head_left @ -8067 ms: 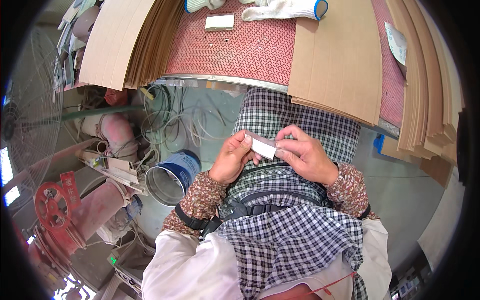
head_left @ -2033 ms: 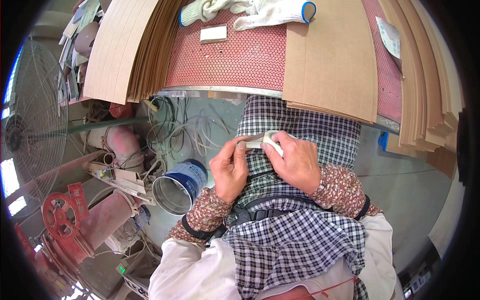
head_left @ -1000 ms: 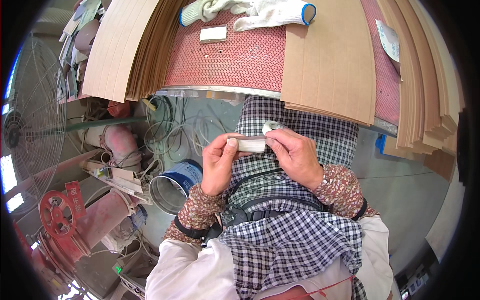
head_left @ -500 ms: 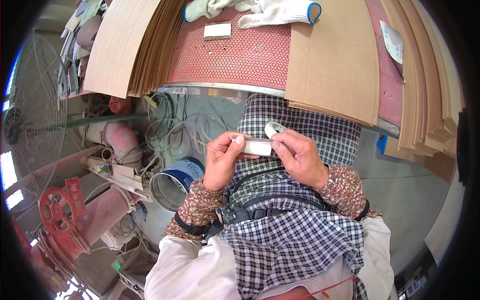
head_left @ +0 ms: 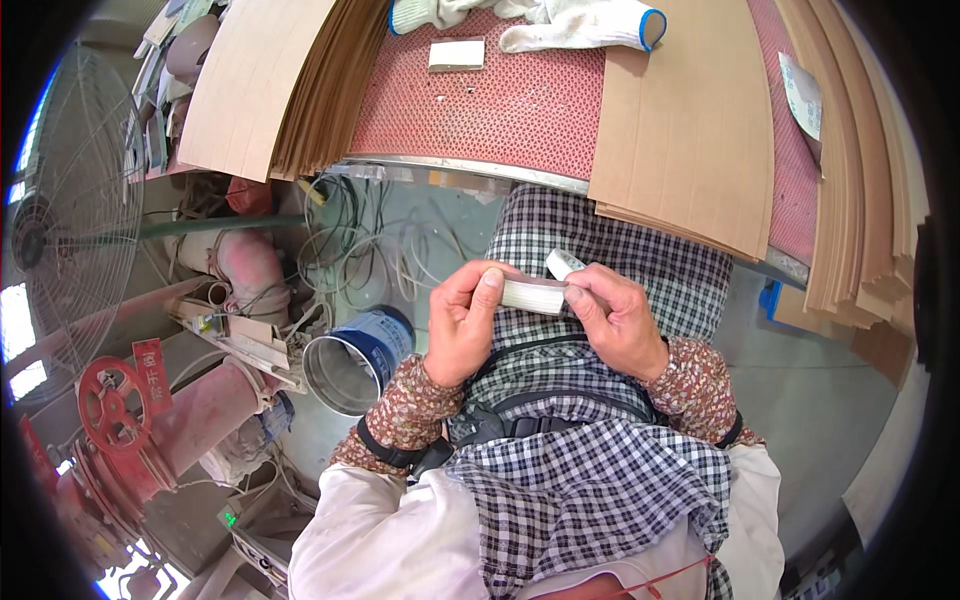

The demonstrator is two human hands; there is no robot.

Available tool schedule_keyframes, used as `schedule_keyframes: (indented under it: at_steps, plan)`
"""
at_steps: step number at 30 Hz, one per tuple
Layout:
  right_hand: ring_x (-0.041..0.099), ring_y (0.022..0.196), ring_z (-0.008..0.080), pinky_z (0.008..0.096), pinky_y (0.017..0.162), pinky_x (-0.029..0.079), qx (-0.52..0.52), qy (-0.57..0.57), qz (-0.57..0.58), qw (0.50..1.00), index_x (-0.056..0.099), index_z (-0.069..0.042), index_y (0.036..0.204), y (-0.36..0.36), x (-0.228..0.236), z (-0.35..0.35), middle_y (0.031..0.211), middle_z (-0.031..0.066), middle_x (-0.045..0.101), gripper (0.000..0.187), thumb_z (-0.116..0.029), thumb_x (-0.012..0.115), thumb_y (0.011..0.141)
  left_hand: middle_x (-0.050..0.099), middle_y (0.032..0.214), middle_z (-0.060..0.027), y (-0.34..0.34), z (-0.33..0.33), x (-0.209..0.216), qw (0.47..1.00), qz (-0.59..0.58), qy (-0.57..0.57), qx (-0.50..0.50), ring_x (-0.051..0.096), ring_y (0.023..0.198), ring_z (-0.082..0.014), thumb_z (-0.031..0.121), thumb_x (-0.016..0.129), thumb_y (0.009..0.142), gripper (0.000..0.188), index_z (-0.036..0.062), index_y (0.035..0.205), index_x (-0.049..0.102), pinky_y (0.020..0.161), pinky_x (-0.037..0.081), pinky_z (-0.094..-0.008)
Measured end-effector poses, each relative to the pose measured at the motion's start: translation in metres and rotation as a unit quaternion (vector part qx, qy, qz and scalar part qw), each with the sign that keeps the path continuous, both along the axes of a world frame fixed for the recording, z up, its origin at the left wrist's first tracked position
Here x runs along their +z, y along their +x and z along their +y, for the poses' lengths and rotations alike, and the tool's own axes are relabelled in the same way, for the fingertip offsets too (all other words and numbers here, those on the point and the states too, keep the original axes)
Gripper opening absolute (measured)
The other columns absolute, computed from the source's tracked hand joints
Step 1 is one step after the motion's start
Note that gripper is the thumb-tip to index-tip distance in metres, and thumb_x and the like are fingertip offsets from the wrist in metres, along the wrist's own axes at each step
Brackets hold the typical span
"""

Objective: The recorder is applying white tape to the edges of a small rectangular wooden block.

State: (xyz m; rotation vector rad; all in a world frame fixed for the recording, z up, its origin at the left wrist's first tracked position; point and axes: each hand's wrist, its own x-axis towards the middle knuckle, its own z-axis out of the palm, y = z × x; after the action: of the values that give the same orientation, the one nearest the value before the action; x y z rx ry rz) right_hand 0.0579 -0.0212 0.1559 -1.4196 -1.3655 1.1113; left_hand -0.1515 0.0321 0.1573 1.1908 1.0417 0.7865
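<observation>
Over my lap I hold a small flat rectangular piece (head_left: 532, 296), white and finely ribbed on its face, with a brown strip along its top edge. My left hand (head_left: 462, 325) is closed on its left end, thumb in front. At the right end, my right hand (head_left: 620, 318) pinches it between thumb and fingers. A white curled band or roll (head_left: 562, 263) sticks up behind my right fingers; how it is held is hidden. On the table lies a similar white rectangular piece (head_left: 456, 54), and behind it are white knitted gloves (head_left: 575, 32) with blue cuffs.
The red mesh-topped table (head_left: 480, 115) bears cardboard sheets (head_left: 690, 140) and stacks of cardboard (head_left: 250, 90) at both sides. To my left are a blue metal bucket (head_left: 372, 345), a red valve wheel (head_left: 116, 412) on pipes, a large fan (head_left: 70, 220) and loose cables (head_left: 370, 235).
The whole view has shifted slightly, with the table and hands appearing a little further right. Both hands keep hold of the piece; the white curled band behind my right fingers has turned.
</observation>
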Motion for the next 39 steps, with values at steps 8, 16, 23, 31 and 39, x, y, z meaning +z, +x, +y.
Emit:
schedule_keyframes:
  at_steps: [8, 16, 23, 31, 39]
  plan:
    - [0.063, 0.063, 0.0216, 0.0326, 0.055, 0.048, 0.0, 0.019, -0.017, 1.0, 0.069, -0.001, 0.101, 0.0, 0.006, 0.005, 0.08, 0.0101, 0.064, 0.016, -0.015, 0.063, 0.098, 0.07, 0.099, -0.0081, -0.002, 0.01, -0.007, 0.981, -0.112, -0.159, 0.003, 0.068, 0.092, -0.0152, 0.024, 0.057, 0.105, 0.028, -0.0024, 0.109, 0.064, 0.087, 0.056, -0.0315]
    - [0.065, 0.065, 0.0231, 0.0332, 0.055, 0.049, 0.029, 0.023, -0.028, 0.999, 0.069, -0.002, 0.1, 0.0, 0.006, 0.001, 0.08, 0.0093, 0.065, 0.013, -0.014, 0.064, 0.098, 0.071, 0.103, -0.0103, -0.007, 0.015, -0.007, 0.973, -0.109, -0.187, -0.076, 0.069, 0.096, -0.0174, 0.019, 0.066, 0.1, 0.022, -0.0011, 0.111, 0.064, 0.088, 0.058, -0.0341]
    - [0.067, 0.068, 0.0243, 0.0335, 0.058, 0.051, 0.05, 0.052, 0.019, 0.997, 0.067, -0.003, 0.109, -0.003, 0.004, 0.001, 0.082, 0.0108, 0.066, 0.015, -0.013, 0.063, 0.099, 0.068, 0.104, -0.008, -0.009, 0.017, -0.021, 0.913, -0.264, -0.298, -0.092, 0.068, 0.097, -0.0174, 0.023, 0.064, 0.102, 0.022, 0.0034, 0.11, 0.057, 0.086, 0.056, -0.0336]
    - [0.071, 0.069, 0.0246, 0.0334, 0.061, 0.052, 0.022, -0.02, 0.046, 0.998, 0.063, -0.007, 0.106, -0.001, 0.005, -0.001, 0.08, 0.0113, 0.069, 0.012, -0.018, 0.062, 0.1, 0.064, 0.105, -0.0058, 0.0, 0.018, -0.019, 0.937, -0.189, -0.265, -0.129, 0.064, 0.095, -0.0137, 0.016, 0.063, 0.102, 0.025, 0.0017, 0.121, 0.056, 0.085, 0.056, -0.0323]
    - [0.072, 0.072, 0.0293, 0.0378, 0.06, 0.053, 0.019, -0.067, 0.008, 0.998, 0.059, -0.006, 0.107, -0.005, 0.002, -0.001, 0.084, 0.0131, 0.071, 0.014, -0.017, 0.062, 0.098, 0.062, 0.128, -0.0113, 0.012, 0.004, -0.014, 0.989, 0.03, -0.1, -0.107, 0.06, 0.113, -0.0132, 0.01, 0.066, 0.099, 0.047, -0.0049, 0.141, 0.05, 0.095, 0.051, -0.0289]
